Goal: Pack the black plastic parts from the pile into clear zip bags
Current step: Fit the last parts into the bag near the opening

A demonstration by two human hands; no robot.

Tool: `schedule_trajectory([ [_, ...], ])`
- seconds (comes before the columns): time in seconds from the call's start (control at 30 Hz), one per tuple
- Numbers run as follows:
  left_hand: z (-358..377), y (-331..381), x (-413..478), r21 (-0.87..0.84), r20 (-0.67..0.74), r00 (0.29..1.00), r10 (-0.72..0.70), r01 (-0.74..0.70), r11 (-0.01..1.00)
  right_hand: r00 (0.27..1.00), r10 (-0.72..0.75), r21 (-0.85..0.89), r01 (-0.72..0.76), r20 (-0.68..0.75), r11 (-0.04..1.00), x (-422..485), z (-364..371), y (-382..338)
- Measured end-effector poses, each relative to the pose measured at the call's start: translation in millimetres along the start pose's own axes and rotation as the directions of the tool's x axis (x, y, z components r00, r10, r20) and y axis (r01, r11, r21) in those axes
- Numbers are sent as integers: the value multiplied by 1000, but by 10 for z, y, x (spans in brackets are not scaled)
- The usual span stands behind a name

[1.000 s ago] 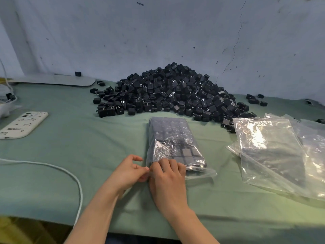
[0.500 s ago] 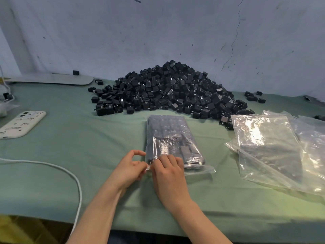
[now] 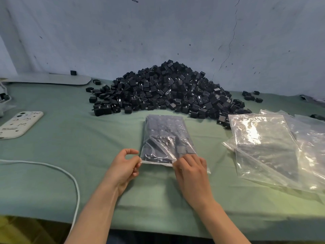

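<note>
Your left hand [image 3: 124, 166] pinches the near left corner of the bag [image 3: 167, 136] between thumb and forefinger, with the other fingers curled in below. Your right hand [image 3: 191, 171] is further right on the same near edge. Its fingers are bent over the zip strip and grasp it; the thumb is hidden under them.

The bag lies flat on the green cloth [image 3: 79, 141] with its mouth toward you, straight ahead between your hands and the pile [image 3: 172, 92]. It is packed with black parts [image 3: 181, 149], and the clear film above them is wrinkled and catches the light.

The pile is heaped behind the bag, against the wall [image 3: 158, 32], and its front edge comes just short of the bag's far end. A few loose pieces lie apart at both ends of the pile.

The empty bags [image 3: 267, 148] lie overlapped on the right, near the filled one but not touching it. Their far corner reaches the foot of the pile.

On the left a white phone [image 3: 19, 124] lies flat. A white cable [image 3: 52, 169] curves across the cloth and drops over the front edge. A flat white board [image 3: 51, 79] lies at the back left.
</note>
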State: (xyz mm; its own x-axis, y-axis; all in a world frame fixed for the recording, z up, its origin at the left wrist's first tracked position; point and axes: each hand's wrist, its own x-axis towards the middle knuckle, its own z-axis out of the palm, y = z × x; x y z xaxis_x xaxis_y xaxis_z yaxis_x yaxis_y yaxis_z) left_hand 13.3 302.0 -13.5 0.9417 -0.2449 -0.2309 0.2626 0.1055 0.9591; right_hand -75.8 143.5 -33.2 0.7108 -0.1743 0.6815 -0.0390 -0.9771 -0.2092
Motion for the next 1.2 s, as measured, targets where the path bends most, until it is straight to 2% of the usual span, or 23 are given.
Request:
schedule_trajectory([
  [0.1, -45, -28, -4, 139, -1, 999, 34, -33, 990, 999, 28, -14, -27, 16, 1000, -39, -15, -34],
  [0.17, -52, -33, -25, 174, 19, 1000, 20, -23, 984, 1000, 12, -28, -11, 27, 1000, -57, 4, -97],
  [0.27, -26, -36, -66, 150, 73, 997, -23, 12, 989, 998, -38, -34, 39, 42, 999, -35, 61, -233],
  [0.5, 55, -45, -82, 193, 38, 999, 21, -28, 981, 993, -99, -49, 102, 71, 994, 28, 153, -400],
  [0.7, 78, -27, -62, 100, -4, 999, -34, 34, 994, 993, -121, -27, 121, 15, 992, 65, 201, -411],
  [0.9, 63, -7, -50, 45, 34, 996, -84, 82, 996, 991, -133, -17, 133, 27, 991, 58, 224, -408],
  [1.2, -45, 6, -61, 122, 76, 992, -99, 89, 989, 983, -183, -46, 183, 11, 982, 83, 259, -421],
])
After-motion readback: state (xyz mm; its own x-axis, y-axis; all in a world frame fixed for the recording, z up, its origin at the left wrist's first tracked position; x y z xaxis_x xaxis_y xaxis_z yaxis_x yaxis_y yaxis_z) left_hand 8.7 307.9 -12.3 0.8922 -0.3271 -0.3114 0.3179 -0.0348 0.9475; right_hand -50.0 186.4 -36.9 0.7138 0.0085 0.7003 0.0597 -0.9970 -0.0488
